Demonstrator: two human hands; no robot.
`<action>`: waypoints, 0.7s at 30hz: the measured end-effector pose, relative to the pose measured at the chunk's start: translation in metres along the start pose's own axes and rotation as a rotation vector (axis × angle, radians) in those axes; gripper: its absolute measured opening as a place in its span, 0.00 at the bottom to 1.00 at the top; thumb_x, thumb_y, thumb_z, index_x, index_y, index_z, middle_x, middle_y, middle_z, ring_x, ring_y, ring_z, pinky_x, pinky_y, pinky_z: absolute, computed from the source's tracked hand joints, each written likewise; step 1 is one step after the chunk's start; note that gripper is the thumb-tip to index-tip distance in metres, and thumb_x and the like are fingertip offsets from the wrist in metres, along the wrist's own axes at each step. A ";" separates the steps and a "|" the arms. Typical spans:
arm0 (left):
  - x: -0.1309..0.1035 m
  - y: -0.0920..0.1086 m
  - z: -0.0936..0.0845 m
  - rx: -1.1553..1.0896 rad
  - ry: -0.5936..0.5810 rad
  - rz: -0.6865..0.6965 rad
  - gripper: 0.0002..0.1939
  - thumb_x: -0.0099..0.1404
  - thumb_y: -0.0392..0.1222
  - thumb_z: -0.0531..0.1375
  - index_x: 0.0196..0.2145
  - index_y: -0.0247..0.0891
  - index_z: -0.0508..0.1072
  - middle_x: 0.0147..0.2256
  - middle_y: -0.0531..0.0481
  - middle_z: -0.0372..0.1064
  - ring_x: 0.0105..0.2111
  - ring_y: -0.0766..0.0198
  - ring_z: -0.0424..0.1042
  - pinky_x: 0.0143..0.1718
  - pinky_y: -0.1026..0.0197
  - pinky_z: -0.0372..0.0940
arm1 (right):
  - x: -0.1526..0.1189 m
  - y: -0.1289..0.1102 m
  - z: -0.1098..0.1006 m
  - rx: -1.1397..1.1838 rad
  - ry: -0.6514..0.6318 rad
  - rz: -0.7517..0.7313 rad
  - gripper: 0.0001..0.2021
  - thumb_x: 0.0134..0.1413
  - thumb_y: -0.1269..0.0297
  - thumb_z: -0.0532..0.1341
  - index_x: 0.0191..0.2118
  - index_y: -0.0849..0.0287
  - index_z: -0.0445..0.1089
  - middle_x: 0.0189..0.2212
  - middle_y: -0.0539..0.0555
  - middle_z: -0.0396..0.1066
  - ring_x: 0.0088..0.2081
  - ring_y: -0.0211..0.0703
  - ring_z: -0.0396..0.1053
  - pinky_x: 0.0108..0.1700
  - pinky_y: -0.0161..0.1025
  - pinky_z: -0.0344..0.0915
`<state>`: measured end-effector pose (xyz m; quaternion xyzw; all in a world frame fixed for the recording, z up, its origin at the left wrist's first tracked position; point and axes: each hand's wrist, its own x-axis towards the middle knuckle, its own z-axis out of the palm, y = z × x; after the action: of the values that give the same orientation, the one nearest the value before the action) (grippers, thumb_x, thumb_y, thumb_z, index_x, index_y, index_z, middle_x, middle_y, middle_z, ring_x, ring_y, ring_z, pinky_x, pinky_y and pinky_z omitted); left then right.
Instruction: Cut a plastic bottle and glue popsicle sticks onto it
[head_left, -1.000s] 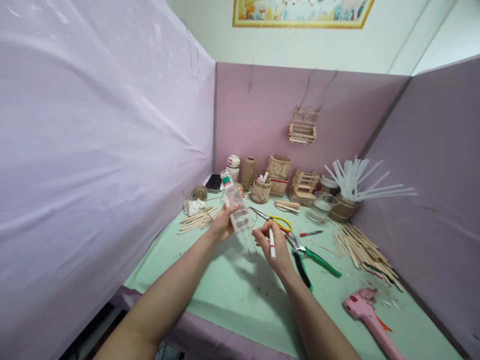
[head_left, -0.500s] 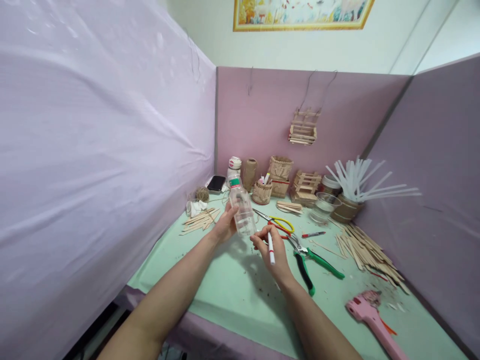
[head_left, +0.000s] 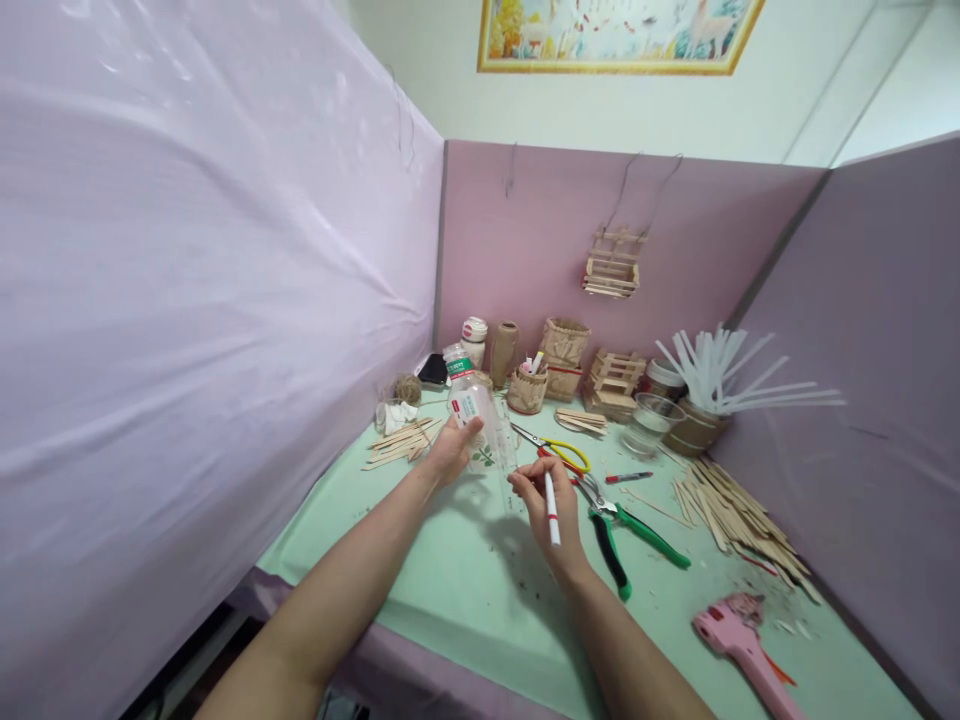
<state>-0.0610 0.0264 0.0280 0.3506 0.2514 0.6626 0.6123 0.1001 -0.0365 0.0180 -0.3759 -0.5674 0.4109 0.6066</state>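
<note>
Left hand (head_left: 452,452) is gripping the tilted clear bottle (head_left: 466,401) over the table (head_left: 450,580), presumably steadying it; right hand (head_left: 565,508) is holding a white pen (head_left: 552,510), apparently touching a clear ruler (head_left: 505,455) (pinch unclear).

The clear plastic bottle (head_left: 465,402) is in the left hand (head_left: 452,450), the white cylindrical marker (head_left: 553,510) in the right hand (head_left: 568,522). Pale flat wooden sticks (head_left: 400,440) lie left of the left hand, a brown round twine ball (head_left: 407,388) behind them. Green-handled metal pliers (head_left: 606,508) lie right of the right hand, the pink plastic glue gun (head_left: 727,630) farther right.
</note>
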 end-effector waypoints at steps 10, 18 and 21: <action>-0.008 0.011 0.013 0.027 -0.146 -0.138 0.27 0.49 0.46 0.70 0.45 0.36 0.71 0.41 0.44 0.76 0.45 0.50 0.75 0.46 0.51 0.69 | 0.000 0.000 -0.002 -0.062 0.014 0.029 0.12 0.51 0.59 0.66 0.32 0.54 0.61 0.27 0.48 0.69 0.28 0.40 0.65 0.33 0.39 0.63; -0.010 0.013 0.013 0.102 -0.092 -0.021 0.41 0.39 0.52 0.77 0.48 0.38 0.69 0.47 0.40 0.74 0.51 0.45 0.72 0.51 0.48 0.66 | 0.002 0.004 -0.004 -0.037 0.048 0.016 0.12 0.52 0.58 0.66 0.32 0.53 0.61 0.27 0.48 0.69 0.29 0.41 0.66 0.34 0.38 0.63; -0.009 0.010 0.011 0.096 -0.104 -0.017 0.45 0.39 0.52 0.77 0.53 0.39 0.68 0.49 0.39 0.73 0.52 0.43 0.71 0.52 0.46 0.65 | 0.001 0.002 -0.004 -0.035 0.021 0.012 0.11 0.52 0.60 0.66 0.32 0.54 0.61 0.28 0.47 0.69 0.29 0.40 0.66 0.33 0.38 0.62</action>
<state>-0.0589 0.0156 0.0412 0.4116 0.2536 0.6254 0.6126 0.1036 -0.0345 0.0159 -0.3941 -0.5659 0.4004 0.6034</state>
